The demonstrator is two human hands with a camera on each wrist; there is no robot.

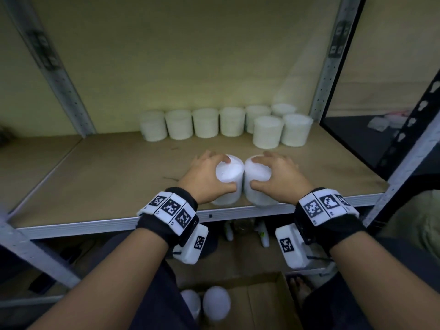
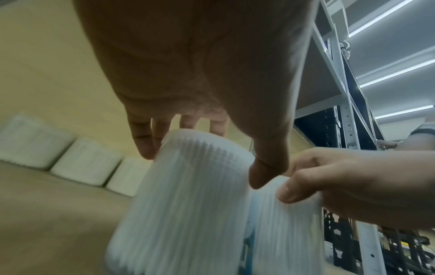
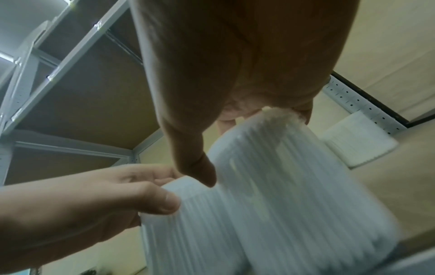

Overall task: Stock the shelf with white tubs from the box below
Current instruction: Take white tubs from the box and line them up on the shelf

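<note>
Two white ribbed tubs stand side by side near the front edge of the wooden shelf (image 1: 100, 177). My left hand (image 1: 204, 175) grips the left tub (image 1: 229, 172) from above, thumb at the front and fingers over the far rim. My right hand (image 1: 278, 175) grips the right tub (image 1: 257, 171) the same way. In the left wrist view the left tub (image 2: 188, 195) fills the middle under my left hand (image 2: 200, 148), with the right tub (image 2: 287, 232) beside it. In the right wrist view my right hand (image 3: 235, 141) holds the right tub (image 3: 294, 186), and the left tub (image 3: 188, 232) is at lower left.
Several white tubs (image 1: 206, 122) line the back of the shelf, with two more in front at the right (image 1: 267, 132). A cardboard box (image 1: 262, 303) below holds more tubs (image 1: 216, 303). Grey metal uprights (image 1: 333, 63) frame the shelf; a black rack (image 1: 404, 129) stands at the right.
</note>
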